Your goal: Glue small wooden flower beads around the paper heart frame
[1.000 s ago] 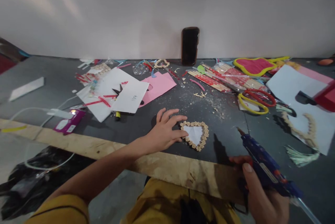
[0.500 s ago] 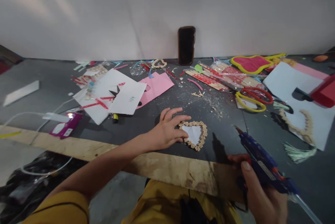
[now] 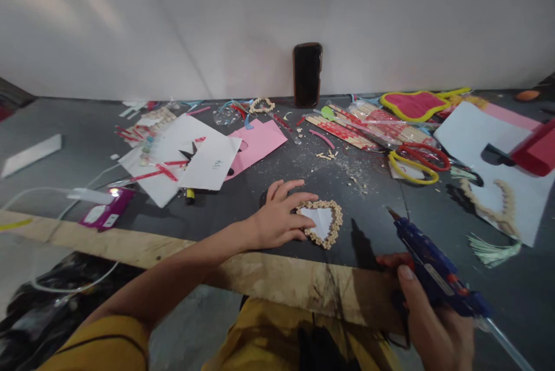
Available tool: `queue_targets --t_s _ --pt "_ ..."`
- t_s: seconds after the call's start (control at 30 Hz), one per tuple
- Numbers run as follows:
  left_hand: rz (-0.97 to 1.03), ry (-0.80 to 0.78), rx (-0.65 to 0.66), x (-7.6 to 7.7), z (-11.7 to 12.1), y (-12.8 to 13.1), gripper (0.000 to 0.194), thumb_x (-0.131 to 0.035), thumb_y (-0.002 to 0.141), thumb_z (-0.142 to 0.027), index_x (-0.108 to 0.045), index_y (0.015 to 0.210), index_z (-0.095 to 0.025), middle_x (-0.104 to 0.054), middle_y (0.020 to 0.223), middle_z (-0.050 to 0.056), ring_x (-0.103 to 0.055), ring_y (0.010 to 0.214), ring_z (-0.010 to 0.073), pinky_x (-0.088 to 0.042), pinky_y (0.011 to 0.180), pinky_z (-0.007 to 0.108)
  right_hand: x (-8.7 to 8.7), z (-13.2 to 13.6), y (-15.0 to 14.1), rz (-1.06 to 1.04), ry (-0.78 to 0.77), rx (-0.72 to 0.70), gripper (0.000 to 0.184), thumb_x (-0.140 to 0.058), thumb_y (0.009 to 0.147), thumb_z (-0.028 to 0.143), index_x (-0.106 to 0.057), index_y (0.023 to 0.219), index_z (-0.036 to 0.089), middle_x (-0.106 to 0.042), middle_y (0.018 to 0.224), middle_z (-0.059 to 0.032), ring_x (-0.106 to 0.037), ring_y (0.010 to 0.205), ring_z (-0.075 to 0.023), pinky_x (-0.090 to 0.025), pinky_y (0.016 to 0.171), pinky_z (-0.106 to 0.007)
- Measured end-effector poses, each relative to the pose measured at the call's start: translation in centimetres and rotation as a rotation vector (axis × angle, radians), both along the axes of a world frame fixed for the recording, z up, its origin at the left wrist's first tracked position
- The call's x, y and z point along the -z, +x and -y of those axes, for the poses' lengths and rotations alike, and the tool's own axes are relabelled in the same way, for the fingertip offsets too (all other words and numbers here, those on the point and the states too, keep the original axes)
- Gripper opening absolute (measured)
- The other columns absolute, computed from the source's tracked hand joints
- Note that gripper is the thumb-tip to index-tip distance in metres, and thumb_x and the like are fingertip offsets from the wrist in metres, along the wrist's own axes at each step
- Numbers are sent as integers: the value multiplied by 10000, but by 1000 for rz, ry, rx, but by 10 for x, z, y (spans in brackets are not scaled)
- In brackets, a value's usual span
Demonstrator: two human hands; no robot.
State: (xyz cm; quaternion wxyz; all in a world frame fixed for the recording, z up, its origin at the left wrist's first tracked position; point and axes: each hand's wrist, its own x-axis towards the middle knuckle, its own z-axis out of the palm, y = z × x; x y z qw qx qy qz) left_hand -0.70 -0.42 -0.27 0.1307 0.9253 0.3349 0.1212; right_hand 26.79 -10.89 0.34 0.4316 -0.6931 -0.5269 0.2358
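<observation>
A heart-shaped frame of small wooden beads [image 3: 324, 222] with white paper inside lies on the dark table [image 3: 243, 200] near its front edge. My left hand [image 3: 277, 218] rests against the heart's left side, fingers spread, thumb and fingertips touching its rim. My right hand [image 3: 433, 319] is wrapped round the grip of a blue hot glue gun [image 3: 433, 270]. The gun's nozzle points up and left, a short way right of the heart and clear of it.
White and pink paper sheets [image 3: 203, 154], red strips, bagged wooden sticks [image 3: 368, 125], red-and-yellow scissors [image 3: 416, 160] and a beaded arc [image 3: 498, 206] litter the table. A dark phone [image 3: 307, 73] leans on the back wall. A wooden plank [image 3: 277, 278] edges the front.
My left hand has slid a little closer onto the heart's left rim. The glue gun has stayed at about the same place. The view has shifted slightly.
</observation>
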Motion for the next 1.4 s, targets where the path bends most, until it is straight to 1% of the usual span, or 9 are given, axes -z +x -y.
queue_targets --t_s 0.1,0.33,0.53,0.73,0.9,1.07,1.17,1.3,1.4 --pt "1 16 0 1 0 4 173 -706 835 -420 -738 997 -368 -488 1434 7 -234 1403 353 -106 1138 571 -2 -1 -1 26 -26 -3 332 -552 853 533 -688 754 247 -737 771 -40 -678 675 -219 -547 614 -327" --pt "-17 -8 9 0 0 7 123 -717 834 -391 -748 951 -372 -483 1440 -4 -238 1396 347 -111 1125 586 -2 -1 -2 -14 -6 5 350 -561 841 537 -688 746 225 -735 758 -58 -681 678 -224 -548 606 -322" --pt "-35 -21 21 -2 0 8 198 -718 820 -448 -739 995 -359 -487 1440 19 -225 1402 366 -107 1121 608 1 -1 0 8 -5 -2 318 -559 843 492 -690 751 218 -734 759 -54 -672 654 -219 -534 596 -327" --pt "-20 -5 32 -1 1 10 158 -722 822 -420 -750 954 -338 -477 1442 19 -235 1397 370 -78 1135 609 7 1 4 53 -2 -21 306 -542 862 479 -694 780 226 -734 814 -49 -676 753 -229 -531 678 -339" --pt "-11 -23 40 -5 2 13 214 -693 834 -472 -748 972 -318 -491 1427 42 -232 1397 381 -54 1131 612 4 0 3 34 -12 -11 314 -550 852 490 -689 772 220 -730 784 -50 -662 676 -213 -509 589 -313" --pt "-9 -31 49 -5 4 19 170 -673 856 -456 -747 943 -329 -484 1432 19 -204 1410 369 -43 1123 597 3 0 2 28 -2 -12 316 -555 848 496 -696 774 222 -736 783 -46 -665 674 -213 -493 561 -303" --pt "-6 -14 42 -6 5 18 241 -669 845 -508 -732 997 -332 -471 1443 29 -204 1409 370 -53 1120 593 4 -1 1 10 20 -9 298 -566 850 480 -693 769 223 -735 770 -41 -663 669 -206 -501 580 -303" --pt "43 84 -77 -13 3 5 441 -647 819 -603 -664 1169 -335 -470 1441 54 -224 1404 355 -102 1132 563 4 -1 1 -5 45 -21 286 -562 866 457 -689 771 219 -731 786 -40 -668 726 -207 -512 660 -311" --pt "116 170 -338 -17 6 -15 356 -573 905 -511 -653 1178 -295 -497 1402 53 -261 1394 310 -204 1127 503 6 1 2 17 43 -8 306 -550 877 466 -692 781 212 -728 804 -49 -659 749 -216 -495 682 -326"
